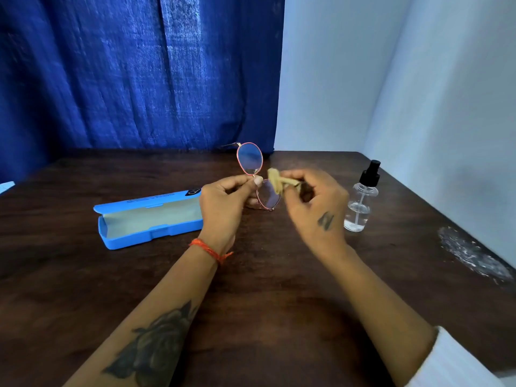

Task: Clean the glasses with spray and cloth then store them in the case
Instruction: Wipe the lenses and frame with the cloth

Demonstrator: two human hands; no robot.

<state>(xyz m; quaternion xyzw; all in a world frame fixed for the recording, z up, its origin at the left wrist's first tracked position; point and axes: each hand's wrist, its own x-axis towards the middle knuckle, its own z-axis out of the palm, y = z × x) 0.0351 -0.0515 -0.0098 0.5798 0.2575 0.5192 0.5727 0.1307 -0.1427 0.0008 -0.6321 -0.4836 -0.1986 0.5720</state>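
Glasses (255, 177) sit above the table (265, 303), your left hand (223, 203) pinching the bridge so both lenses stay exposed, your right hand (312, 202) pinching the tan cloth (276, 182) against the nearer lens. Beyond, the blue case (148, 219) lies open, ready; its lid print is unreadable. The spray bottle (361, 199) stands right, unlabelled.

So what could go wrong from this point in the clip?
1. The left hand pinches the glasses only near the bridge, held above the table; pressure from the cloth in the right hand could twist the frame or make it slip.
2. The spray bottle stands just beside the right hand; a wide wiping motion might tip it.
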